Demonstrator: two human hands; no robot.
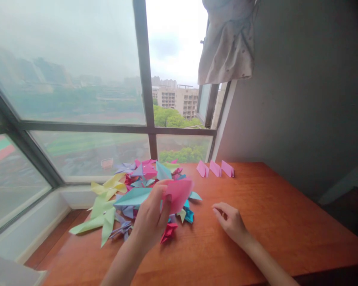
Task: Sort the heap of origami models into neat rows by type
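Note:
My left hand (155, 208) pinches a pink folded paper (180, 194) between thumb and fingers, held up in front of a heap of folded paper. My right hand (231, 220) rests low over the table to the right, its fingers curled together with nothing visible in them. The heap includes a light green paper pinwheel (103, 216), a yellow one (110, 186) and a purple one (123, 228). Near my left wrist lies a red folded paper piece (168, 232). Part of the heap is hidden behind my left hand.
Three pink folded papers (215, 169) stand in a row at the back of the brown wooden table (274, 222). Behind it is a window frame (150, 129) with an opened pane. A pale curtain (226, 43) hangs at the upper right beside a grey wall (301, 87).

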